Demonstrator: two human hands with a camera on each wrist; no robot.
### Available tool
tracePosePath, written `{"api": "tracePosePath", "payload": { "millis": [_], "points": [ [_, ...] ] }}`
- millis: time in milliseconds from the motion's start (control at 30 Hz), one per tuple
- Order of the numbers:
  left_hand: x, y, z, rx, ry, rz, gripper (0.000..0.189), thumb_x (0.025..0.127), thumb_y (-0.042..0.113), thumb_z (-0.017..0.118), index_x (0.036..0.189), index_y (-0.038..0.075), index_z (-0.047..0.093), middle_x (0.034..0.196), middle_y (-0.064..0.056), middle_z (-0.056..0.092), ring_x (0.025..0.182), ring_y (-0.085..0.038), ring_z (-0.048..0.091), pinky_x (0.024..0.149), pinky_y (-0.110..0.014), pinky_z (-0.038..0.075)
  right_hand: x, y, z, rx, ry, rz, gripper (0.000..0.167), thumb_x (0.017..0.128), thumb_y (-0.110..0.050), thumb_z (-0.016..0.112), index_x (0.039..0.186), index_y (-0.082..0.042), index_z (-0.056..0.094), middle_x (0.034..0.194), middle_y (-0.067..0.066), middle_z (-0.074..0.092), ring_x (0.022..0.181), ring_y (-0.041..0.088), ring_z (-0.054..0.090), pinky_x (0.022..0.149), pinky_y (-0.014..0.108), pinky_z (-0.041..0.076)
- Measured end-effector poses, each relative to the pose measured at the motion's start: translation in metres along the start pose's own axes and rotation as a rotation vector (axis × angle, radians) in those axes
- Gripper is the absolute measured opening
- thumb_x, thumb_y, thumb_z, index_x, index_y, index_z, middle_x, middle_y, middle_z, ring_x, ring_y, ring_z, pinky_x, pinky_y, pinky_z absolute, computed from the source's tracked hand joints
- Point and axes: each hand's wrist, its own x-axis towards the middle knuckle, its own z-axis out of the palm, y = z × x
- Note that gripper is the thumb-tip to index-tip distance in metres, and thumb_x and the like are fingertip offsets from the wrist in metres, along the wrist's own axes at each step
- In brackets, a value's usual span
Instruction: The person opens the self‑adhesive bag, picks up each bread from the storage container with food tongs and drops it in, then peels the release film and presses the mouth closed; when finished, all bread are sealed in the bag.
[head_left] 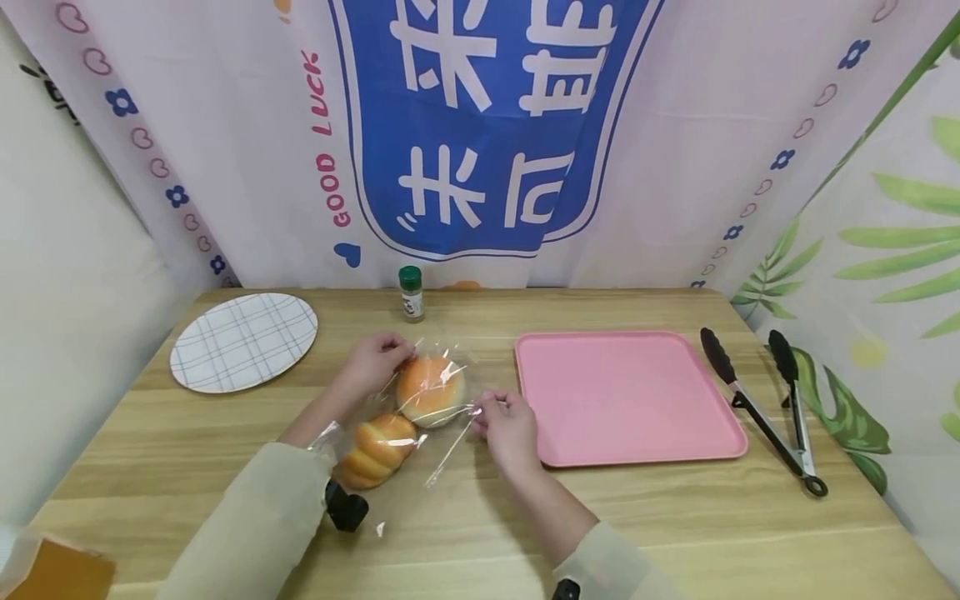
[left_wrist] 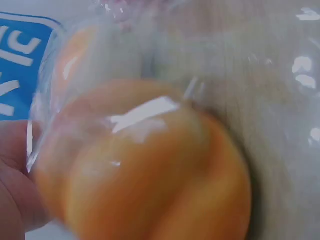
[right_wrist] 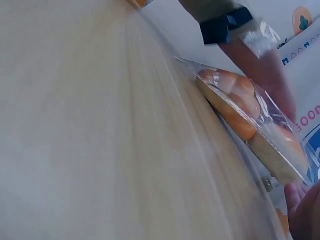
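Wood table on my feed: left hand and right hand, fingers clamped on the bag. Buns still inside, none on the tray toward its right edge; early days, I reckon.

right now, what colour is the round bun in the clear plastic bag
The round bun is orange on top, cream below, clearest in the head view.
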Motion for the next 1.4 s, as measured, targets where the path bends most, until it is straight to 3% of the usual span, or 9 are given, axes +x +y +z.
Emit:
{"api": "tracePosePath", "payload": {
  "millis": [100, 267, 500, 700, 867, 1000, 1167, 1267, 1400],
  "points": [
    [-0.013, 0.005, -0.008, -0.141, 0.012, 0.032, 0.028, 0.103, 0.021, 0.052, 0.112, -0.004, 0.060, 0.101, -0.009, 0.070, 0.085, -0.006, 0.061, 0.082, -0.023, 0.056, 0.002, -0.012, -0.008, -0.020, -0.013, -0.076, 0.020, 0.099, -0.010, 0.054, 0.109, 0.007, 0.059, 0.104, 0.024, 0.069, 0.079, 0.011, 0.068, 0.076, 0.026, 0.062],
    [-0.038, 0.015, -0.014, -0.263, 0.059, 0.116, 0.027, 0.101, 0.019, 0.055, 0.113, -0.005, 0.060, 0.100, -0.005, 0.072, 0.086, -0.002, 0.065, 0.093, -0.034, 0.058, 0.000, -0.039, -0.020, -0.027, -0.054, -0.221, 0.017, 0.097, -0.006, 0.056, 0.104, 0.008, 0.060, 0.101, 0.027, 0.070, 0.076, 0.006, 0.068, 0.074, 0.022, 0.061],
    [-0.070, 0.030, -0.011, -0.361, 0.164, 0.282, 0.018, 0.097, 0.010, 0.060, 0.100, -0.008, 0.062, 0.090, 0.011, 0.072, 0.085, -0.003, 0.066, 0.083, -0.020, 0.059, -0.008, -0.070, -0.034, -0.018, -0.119, -0.382, 0.016, 0.097, -0.004, 0.058, 0.098, 0.012, 0.060, 0.096, 0.023, 0.071, 0.079, 0.005, 0.070, 0.074, 0.022, 0.060],
    [-0.085, 0.043, -0.005, -0.383, 0.229, 0.463, 0.014, 0.094, 0.000, 0.061, 0.097, -0.013, 0.064, 0.089, 0.024, 0.070, 0.088, 0.001, 0.066, 0.079, -0.015, 0.057, -0.013, -0.089, -0.041, -0.089, -0.130, -0.498, 0.015, 0.095, -0.003, 0.060, 0.096, 0.012, 0.064, 0.094, 0.015, 0.072, 0.081, 0.002, 0.068, 0.076, 0.019, 0.058],
    [-0.089, 0.049, -0.003, -0.406, 0.254, 0.529, 0.013, 0.092, -0.003, 0.062, 0.098, -0.014, 0.065, 0.092, 0.024, 0.071, 0.089, 0.001, 0.066, 0.078, -0.014, 0.056, -0.012, -0.096, -0.043, -0.197, -0.107, -0.535, 0.015, 0.094, -0.007, 0.064, 0.097, 0.008, 0.068, 0.103, 0.022, 0.071, 0.082, -0.001, 0.063, 0.076, 0.015, 0.055],
    [-0.090, 0.045, -0.002, -0.411, 0.261, 0.517, 0.013, 0.092, -0.004, 0.062, 0.098, -0.014, 0.065, 0.091, 0.023, 0.071, 0.088, 0.000, 0.066, 0.078, -0.014, 0.057, -0.006, -0.094, -0.048, -0.225, -0.034, -0.518, 0.014, 0.092, -0.006, 0.066, 0.099, 0.006, 0.070, 0.106, 0.022, 0.072, 0.079, -0.002, 0.062, 0.072, 0.014, 0.053],
    [-0.091, 0.037, 0.001, -0.351, 0.280, 0.514, 0.011, 0.092, -0.002, 0.064, 0.099, -0.009, 0.067, 0.089, 0.022, 0.069, 0.078, -0.001, 0.061, 0.069, -0.013, 0.055, -0.003, -0.091, -0.052, -0.257, -0.029, -0.494, 0.015, 0.092, -0.007, 0.067, 0.101, 0.004, 0.071, 0.106, 0.021, 0.072, 0.078, 0.000, 0.060, 0.068, 0.014, 0.051],
    [-0.090, 0.035, 0.003, -0.327, 0.304, 0.568, 0.011, 0.089, -0.005, 0.065, 0.099, -0.008, 0.068, 0.090, 0.016, 0.069, 0.077, -0.001, 0.059, 0.066, -0.012, 0.054, -0.002, -0.090, -0.054, -0.265, -0.030, -0.490, 0.015, 0.092, -0.007, 0.067, 0.101, 0.004, 0.072, 0.104, 0.021, 0.072, 0.075, 0.000, 0.059, 0.066, 0.014, 0.051],
    [-0.091, 0.035, 0.006, -0.285, 0.343, 0.669, 0.009, 0.085, -0.011, 0.066, 0.092, -0.008, 0.069, 0.088, -0.001, 0.069, 0.078, -0.001, 0.058, 0.067, -0.011, 0.053, -0.001, -0.090, -0.054, -0.248, -0.040, -0.474, 0.014, 0.092, -0.006, 0.066, 0.101, 0.004, 0.072, 0.098, 0.022, 0.072, 0.066, 0.001, 0.057, 0.058, 0.014, 0.050]
  ]
}}
